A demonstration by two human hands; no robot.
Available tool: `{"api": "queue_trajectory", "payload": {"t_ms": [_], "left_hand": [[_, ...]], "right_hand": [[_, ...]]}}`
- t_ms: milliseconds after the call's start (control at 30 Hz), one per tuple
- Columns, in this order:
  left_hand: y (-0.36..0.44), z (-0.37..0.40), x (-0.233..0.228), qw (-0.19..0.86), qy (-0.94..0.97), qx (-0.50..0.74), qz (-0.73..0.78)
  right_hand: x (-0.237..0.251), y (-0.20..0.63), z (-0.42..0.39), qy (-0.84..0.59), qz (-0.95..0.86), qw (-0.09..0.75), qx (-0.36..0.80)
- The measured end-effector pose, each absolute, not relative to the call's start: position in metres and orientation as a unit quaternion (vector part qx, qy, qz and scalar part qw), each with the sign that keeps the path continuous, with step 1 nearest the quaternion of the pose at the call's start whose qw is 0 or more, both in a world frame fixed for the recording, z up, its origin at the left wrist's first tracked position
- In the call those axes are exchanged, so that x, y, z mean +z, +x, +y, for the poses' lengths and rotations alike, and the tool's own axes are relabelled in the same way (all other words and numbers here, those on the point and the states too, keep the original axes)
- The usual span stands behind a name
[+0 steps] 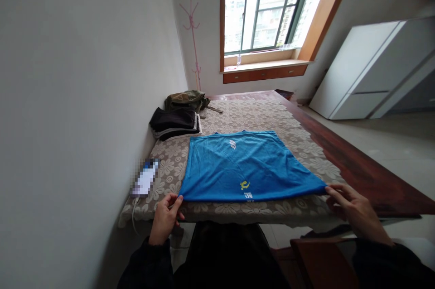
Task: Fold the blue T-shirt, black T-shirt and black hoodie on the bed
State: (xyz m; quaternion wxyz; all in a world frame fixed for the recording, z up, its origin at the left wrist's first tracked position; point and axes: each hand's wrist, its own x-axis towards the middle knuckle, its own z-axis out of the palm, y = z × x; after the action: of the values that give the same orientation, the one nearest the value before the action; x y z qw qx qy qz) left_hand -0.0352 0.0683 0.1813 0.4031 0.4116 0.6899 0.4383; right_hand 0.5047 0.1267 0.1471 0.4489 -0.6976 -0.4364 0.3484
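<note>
A blue T-shirt [234, 162] lies spread on the table near its front edge, with a white logo and a yellow and white print on it. My left hand [166, 214] pinches its near left corner between thumb and fingers. At the near right corner, my right hand [351, 207] grips the fabric the same way. The near edge is drawn fairly straight between both hands. Some soft wrinkles run across the cloth.
A patterned tablecloth [163, 180] covers most of the wooden table [340, 162]. Folded dark clothes [175, 121] and a green bag [185, 98] sit at the back left by the wall. A phone [146, 179] with a cable lies left. A chair [316, 252] stands at front right.
</note>
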Motion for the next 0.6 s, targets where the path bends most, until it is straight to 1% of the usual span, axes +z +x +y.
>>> {"api": "queue_trajectory", "payload": {"t_ms": [100,200,333,500,600], "left_hand": [[-0.038,0.060,0.176,0.405,0.381,0.467,0.688],[-0.043,0.051,0.169,0.414,0.362,0.484,0.681],[-0.047,0.045,0.163,0.432,0.343,0.496,0.671],[-0.043,0.043,0.159,0.414,0.349,0.504,0.673],[-0.038,0.044,0.159,0.400,0.346,0.517,0.673]], "right_hand": [[0.145,0.498,0.115,-0.682,-0.364,0.500,0.391],[0.137,0.494,0.099,-0.665,-0.314,0.552,0.393],[0.119,0.495,0.076,-0.648,-0.281,0.595,0.383],[0.100,0.489,0.066,-0.620,-0.229,0.619,0.423],[0.097,0.484,0.067,-0.645,-0.236,0.616,0.387]]}}
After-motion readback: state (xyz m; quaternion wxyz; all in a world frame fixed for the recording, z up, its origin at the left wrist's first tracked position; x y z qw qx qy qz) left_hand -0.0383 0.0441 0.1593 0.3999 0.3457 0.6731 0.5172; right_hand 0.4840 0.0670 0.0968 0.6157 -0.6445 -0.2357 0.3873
